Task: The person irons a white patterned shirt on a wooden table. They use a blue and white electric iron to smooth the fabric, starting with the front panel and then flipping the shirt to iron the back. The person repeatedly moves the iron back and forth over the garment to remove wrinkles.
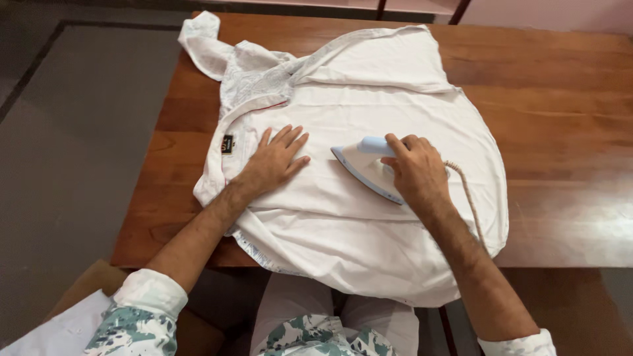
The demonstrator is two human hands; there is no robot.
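A table (560,132) bears a white shirt (369,224) spread flat at frame centre. The left hand (273,161), fingers splayed, pins the cloth taut; the right hand (417,173) grips the iron (361,165) handle, pressing it.

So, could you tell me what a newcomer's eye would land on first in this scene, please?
First, the large white cotton shirt spread over the brown wooden table, its lower edge hanging off the near side. At its centre, the right hand grips the pale blue and white electric iron, tip pointing left. Just left of it, the left hand presses flat on the cloth, fingers spread.
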